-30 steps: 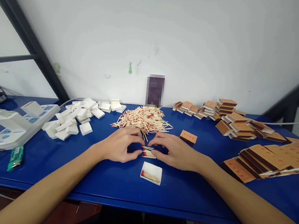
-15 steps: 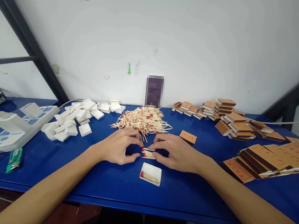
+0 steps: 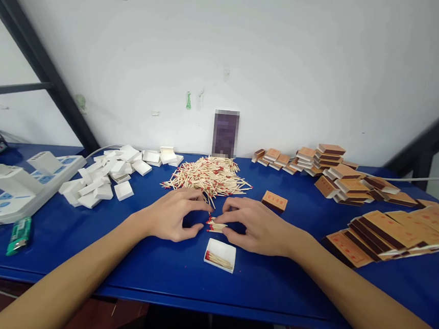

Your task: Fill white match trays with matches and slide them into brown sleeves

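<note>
A small row of red-headed matches (image 3: pixel 217 227) lies on the blue table between my two hands. My left hand (image 3: pixel 176 214) curves at the left, thumb and fingers apart, its fingertips close to the match heads. From the right, my right hand (image 3: pixel 250 224) reaches over the plain ends, thumb and forefinger spaced apart; its fingertips appear to touch the sticks. Just nearer to me sits a white matchbox tray (image 3: pixel 228 248) with several matches lying along its near side. Beyond my hands rises a large loose heap of matches (image 3: pixel 210 176).
White empty trays (image 3: pixel 117 168) are piled at the back left, beside a white power strip (image 3: pixel 55 178) and a green packet (image 3: pixel 19 235). One matchbox (image 3: pixel 274 200) lies beyond my right hand. Stacked matchboxes (image 3: pixel 330 169) and flattish sleeves (image 3: pixel 382 232) fill the right side.
My right forefinger has shifted slightly left over the small row of matches. My left hand stays nearly in place, and the view has moved a little.
</note>
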Motion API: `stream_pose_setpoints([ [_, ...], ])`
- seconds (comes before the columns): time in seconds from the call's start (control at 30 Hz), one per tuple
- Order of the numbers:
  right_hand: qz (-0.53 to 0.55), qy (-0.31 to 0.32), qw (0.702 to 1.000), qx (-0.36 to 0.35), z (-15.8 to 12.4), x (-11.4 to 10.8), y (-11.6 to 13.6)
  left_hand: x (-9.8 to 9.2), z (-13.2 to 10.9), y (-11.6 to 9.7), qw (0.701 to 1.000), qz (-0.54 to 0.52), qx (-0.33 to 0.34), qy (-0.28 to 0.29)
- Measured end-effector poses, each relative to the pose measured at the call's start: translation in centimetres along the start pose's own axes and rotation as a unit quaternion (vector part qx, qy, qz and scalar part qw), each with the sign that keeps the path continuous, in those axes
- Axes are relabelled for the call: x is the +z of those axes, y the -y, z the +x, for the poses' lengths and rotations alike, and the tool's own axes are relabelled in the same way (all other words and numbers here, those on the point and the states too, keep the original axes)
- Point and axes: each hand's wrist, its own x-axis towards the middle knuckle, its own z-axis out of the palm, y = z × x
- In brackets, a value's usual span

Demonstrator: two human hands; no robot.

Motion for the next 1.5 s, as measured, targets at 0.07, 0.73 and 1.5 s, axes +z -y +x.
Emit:
stream_pose_setpoints([
  [0.07, 0.002, 0.007, 1.000, 0.003, 0.1, 0.0, 0.1, -0.1, 0.0, 0.0, 1.000, 0.009, -0.003, 0.014],
  [0.73, 0.016, -0.016, 0.998, 0.059, -0.1, -0.2, -0.2, -0.4, 0.0, -0.3, 1.000, 0.009, -0.019, 0.018],
  [1.5, -0.003, -0.082, 0.996, 0.031, 0.8, 2.0, -0.3, 0.9, 1.1, -1.0, 1.000, 0.017, -0.019, -0.006],
])
